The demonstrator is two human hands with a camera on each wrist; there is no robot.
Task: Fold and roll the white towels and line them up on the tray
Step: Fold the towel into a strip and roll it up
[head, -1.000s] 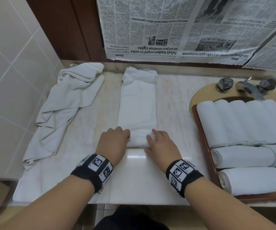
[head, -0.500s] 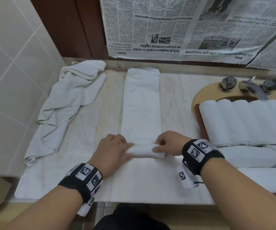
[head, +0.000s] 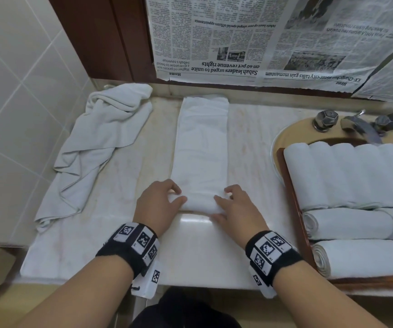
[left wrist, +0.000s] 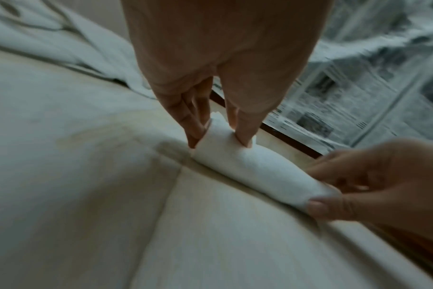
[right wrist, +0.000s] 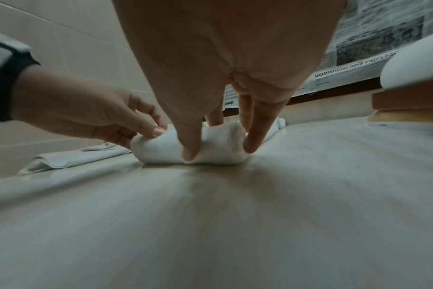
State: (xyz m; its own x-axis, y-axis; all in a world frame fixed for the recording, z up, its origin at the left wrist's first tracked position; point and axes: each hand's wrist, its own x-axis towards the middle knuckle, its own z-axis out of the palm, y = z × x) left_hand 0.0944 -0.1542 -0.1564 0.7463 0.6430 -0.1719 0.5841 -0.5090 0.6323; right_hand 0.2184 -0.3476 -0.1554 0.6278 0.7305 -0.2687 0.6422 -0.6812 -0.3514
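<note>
A white towel folded into a long strip lies on the counter, running away from me. Its near end is wound into a short roll. My left hand grips the roll's left end, thumb in front and fingers behind. My right hand grips the right end the same way. A wooden tray at the right holds several rolled white towels, with two more lying crosswise nearer me. A loose, crumpled towel lies at the left.
The tray sits over a sink with a metal faucet and two knobs behind it. Newspaper covers the wall behind the counter. A tiled wall bounds the left side. The counter's front edge is just below my wrists.
The flat near end of the strip has been turned over into a roll, which has grown thicker and moved slightly away from me. Both hands stayed on its ends.
</note>
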